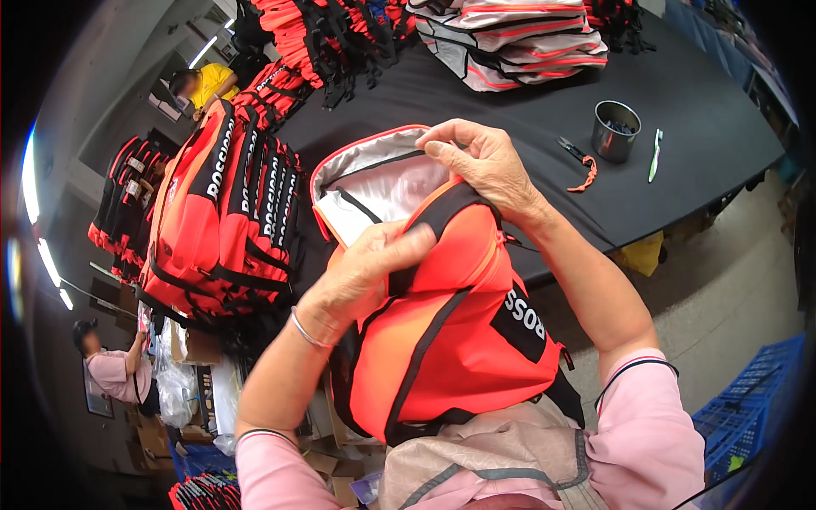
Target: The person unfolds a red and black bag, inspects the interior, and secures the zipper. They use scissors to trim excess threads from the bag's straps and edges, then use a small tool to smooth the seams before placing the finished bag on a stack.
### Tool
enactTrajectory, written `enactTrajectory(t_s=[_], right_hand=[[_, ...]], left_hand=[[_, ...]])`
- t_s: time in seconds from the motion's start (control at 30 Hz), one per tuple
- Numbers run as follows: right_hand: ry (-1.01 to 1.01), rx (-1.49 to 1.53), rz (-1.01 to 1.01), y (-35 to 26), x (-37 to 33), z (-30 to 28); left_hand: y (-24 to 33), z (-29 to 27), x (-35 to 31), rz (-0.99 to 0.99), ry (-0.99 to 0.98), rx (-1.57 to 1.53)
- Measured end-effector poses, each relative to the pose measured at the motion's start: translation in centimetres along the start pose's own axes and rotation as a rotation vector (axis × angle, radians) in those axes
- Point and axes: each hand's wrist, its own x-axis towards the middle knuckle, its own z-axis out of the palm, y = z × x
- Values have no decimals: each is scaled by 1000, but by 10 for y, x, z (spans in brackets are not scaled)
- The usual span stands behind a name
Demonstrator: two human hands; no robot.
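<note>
A bright orange-red backpack [425, 357] with black trim leans against my body at the table's edge. Its top is unzipped and the lid is folded back, baring a pale grey lining [399, 189]. My right hand [489, 166] pinches the rim of the opening at the far right, thumb against fingers. At the near left of the opening, my left hand [361, 272] is closed over the black-trimmed edge; its thumb is blurred and its other fingertips are hidden.
A row of similar red backpacks [212, 221] stands at left. Grey-white bags [518, 42] are stacked at the back. On the black table [544, 119] lie a metal cup [615, 132], orange-handled snips [582, 166] and a toothbrush [655, 156]. A blue crate [748, 395] stands low right; co-workers are at left.
</note>
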Motion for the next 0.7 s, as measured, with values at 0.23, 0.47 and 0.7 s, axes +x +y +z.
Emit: enactTrajectory(t_s=[0.23, 0.47, 0.7], right_hand=[[17, -8, 45, 3, -8, 10], [-132, 17, 93, 18, -11, 15], [-378, -359, -2, -56, 6, 7]], left_hand=[[-6, 12, -13, 64, 73, -23], [-3, 18, -15, 161, 99, 574], [64, -23, 42, 492, 253, 1268]])
